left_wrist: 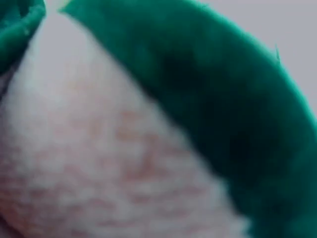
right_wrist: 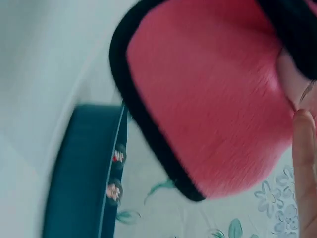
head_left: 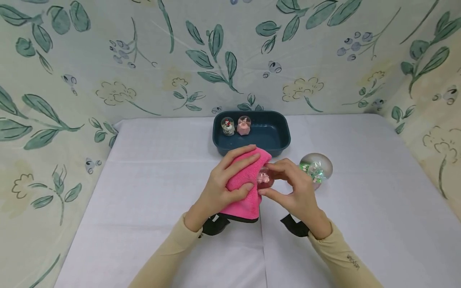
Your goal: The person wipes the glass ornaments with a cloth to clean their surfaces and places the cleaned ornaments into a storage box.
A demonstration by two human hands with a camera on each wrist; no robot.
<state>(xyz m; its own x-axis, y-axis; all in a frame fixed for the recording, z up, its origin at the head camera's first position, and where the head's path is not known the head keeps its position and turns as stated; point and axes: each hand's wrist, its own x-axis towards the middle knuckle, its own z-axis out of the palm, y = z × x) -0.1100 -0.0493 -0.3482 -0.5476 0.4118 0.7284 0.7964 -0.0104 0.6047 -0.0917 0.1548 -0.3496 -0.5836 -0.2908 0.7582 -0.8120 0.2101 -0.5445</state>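
Note:
My left hand [head_left: 225,180] grips a pink cloth [head_left: 248,180] with black edging, its fingers spread over the folds. Between the cloth and my right hand [head_left: 293,188] is a small snow globe [head_left: 264,179] with a pinkish inside. The right thumb and fingers pinch it from the right, while the cloth covers its left part. In the right wrist view the cloth [right_wrist: 213,104] fills the middle, with one fingertip [right_wrist: 304,131] at the right edge. The left wrist view shows blurred skin close up beside dark green fabric [left_wrist: 213,94].
A dark blue tray [head_left: 273,152] stands behind the hands, holding a white-based small snow globe [head_left: 227,126] and a pink-based one [head_left: 243,125]. To the right, a larger glass globe [head_left: 322,164] lies tilted on the white tablecloth [head_left: 155,168]. Leaf-patterned fabric [head_left: 144,60] hangs behind.

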